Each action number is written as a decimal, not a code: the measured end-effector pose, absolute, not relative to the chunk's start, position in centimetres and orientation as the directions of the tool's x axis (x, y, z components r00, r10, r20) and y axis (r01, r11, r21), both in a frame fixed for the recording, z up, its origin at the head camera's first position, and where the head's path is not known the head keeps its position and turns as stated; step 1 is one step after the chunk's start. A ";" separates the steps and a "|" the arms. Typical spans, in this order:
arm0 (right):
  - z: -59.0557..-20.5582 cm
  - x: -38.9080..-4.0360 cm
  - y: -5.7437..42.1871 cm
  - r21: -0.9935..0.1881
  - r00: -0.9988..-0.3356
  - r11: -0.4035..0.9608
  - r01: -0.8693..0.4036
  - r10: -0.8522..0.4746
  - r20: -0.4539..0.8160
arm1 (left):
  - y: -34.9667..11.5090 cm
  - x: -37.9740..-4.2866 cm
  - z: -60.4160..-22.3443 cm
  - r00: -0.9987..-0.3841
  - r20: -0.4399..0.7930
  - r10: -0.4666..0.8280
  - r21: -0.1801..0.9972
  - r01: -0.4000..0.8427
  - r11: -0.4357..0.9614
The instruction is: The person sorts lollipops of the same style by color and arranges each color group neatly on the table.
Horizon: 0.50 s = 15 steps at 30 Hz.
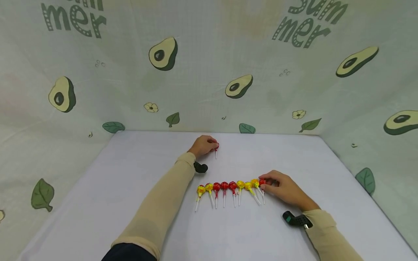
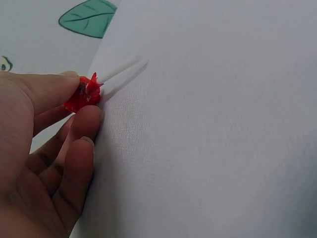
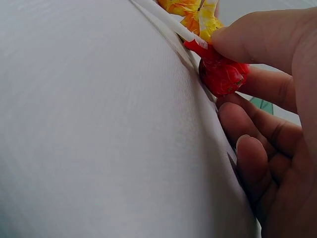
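My left hand (image 1: 203,145) is near the table's far edge and pinches the head of a red-wrapped lollipop (image 2: 85,98) between thumb and fingers. The white stick points away from the fingers, with its shadow close by on the cloth. At the right end of a row of lollipops, my right hand (image 1: 283,187) pinches another red lollipop (image 3: 223,77) by its wrapped head. Yellow lollipops (image 1: 248,186) lie right beside it. Farther left in the row come several red lollipops (image 1: 224,186), then yellow ones (image 1: 201,190) at the left end. Their sticks point toward me.
A white cloth covers the table (image 1: 261,156). Behind and beside it hangs a pale curtain (image 1: 202,65) printed with avocados and leaves. Dark wrist devices (image 1: 297,219) sit at both sleeve cuffs.
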State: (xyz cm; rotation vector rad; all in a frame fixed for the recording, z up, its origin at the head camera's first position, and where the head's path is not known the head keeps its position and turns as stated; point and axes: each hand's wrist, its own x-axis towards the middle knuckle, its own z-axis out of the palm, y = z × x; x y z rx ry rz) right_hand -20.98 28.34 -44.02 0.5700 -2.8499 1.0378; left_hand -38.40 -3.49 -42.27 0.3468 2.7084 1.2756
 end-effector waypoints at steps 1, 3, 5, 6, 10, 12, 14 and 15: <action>-44.0 -21.0 28.3 -0.610 -0.930 0.705 -0.362 -0.323 0.178 | -3.5 -38.4 -42.3 -0.966 -0.024 0.259 0.773 0.146 0.617; -44.1 -21.0 28.3 -0.609 -0.928 0.704 -0.367 -0.326 0.182 | -3.6 -38.3 -42.3 -0.966 -0.038 0.257 0.775 0.134 0.618; -44.2 -21.0 28.3 -0.605 -0.926 0.705 -0.370 -0.328 0.185 | -3.6 -38.3 -42.4 -0.964 -0.054 0.259 0.779 0.121 0.615; -44.2 -20.9 28.3 -0.606 -0.927 0.704 -0.370 -0.327 0.186 | -3.6 -38.4 -42.4 -0.963 -0.060 0.261 0.779 0.118 0.615; -44.1 -20.9 28.3 -0.599 -0.927 0.710 -0.370 -0.323 0.190 | -3.7 -38.5 -42.3 -0.961 -0.074 0.267 0.788 0.108 0.606; -44.0 -20.9 28.3 -0.601 -0.928 0.710 -0.368 -0.319 0.191 | -3.7 -38.5 -42.1 -0.959 -0.082 0.272 0.794 0.102 0.600; -44.0 -20.9 28.2 -0.602 -0.930 0.711 -0.363 -0.316 0.186 | -3.7 -38.4 -42.0 -0.957 -0.090 0.275 0.795 0.097 0.598; -44.0 -20.8 28.2 -0.602 -0.931 0.712 -0.361 -0.316 0.184 | -3.7 -38.4 -41.9 -0.957 -0.093 0.276 0.795 0.096 0.599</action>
